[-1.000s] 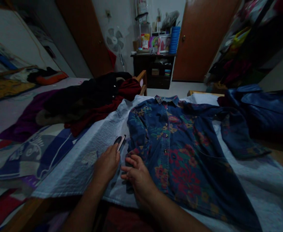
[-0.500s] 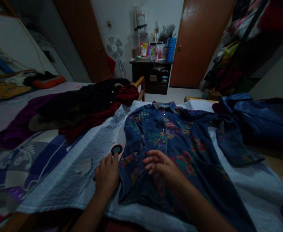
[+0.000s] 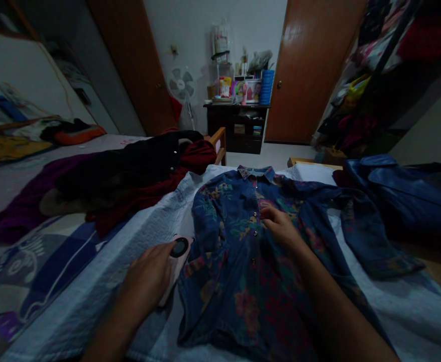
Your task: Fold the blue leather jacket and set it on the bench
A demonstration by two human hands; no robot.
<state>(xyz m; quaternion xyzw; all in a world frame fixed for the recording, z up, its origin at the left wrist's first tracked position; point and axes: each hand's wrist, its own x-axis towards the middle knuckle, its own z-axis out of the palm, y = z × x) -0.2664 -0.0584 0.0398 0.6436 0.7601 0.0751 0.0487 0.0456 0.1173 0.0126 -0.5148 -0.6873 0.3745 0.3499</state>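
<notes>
A dark blue shirt with a floral pattern (image 3: 239,226) lies face up, its collar pointing away from me and its front buttons showing. My right hand (image 3: 281,226) is over the shirt's upper front beside the button row, fingers bent together; whether they pinch cloth is too small to tell. Left of the shirt lies a pink device with a round black face (image 3: 176,261). My left hand (image 3: 148,274) rests on its left side, with the fingertips at the round face and the fingers curved over the edge.
A pale quilted cloth (image 3: 156,221) lies beneath the shirt. Dark and red clothes (image 3: 130,161) are heaped at the left. Folded blue denim (image 3: 405,191) is at the right. Farther back stand a fan (image 3: 182,84) and a dark cabinet (image 3: 235,130).
My right hand has moved forward and right, up to the button row, and its fingers have drawn together. My left hand has shifted left, uncovering more of the pink device.
</notes>
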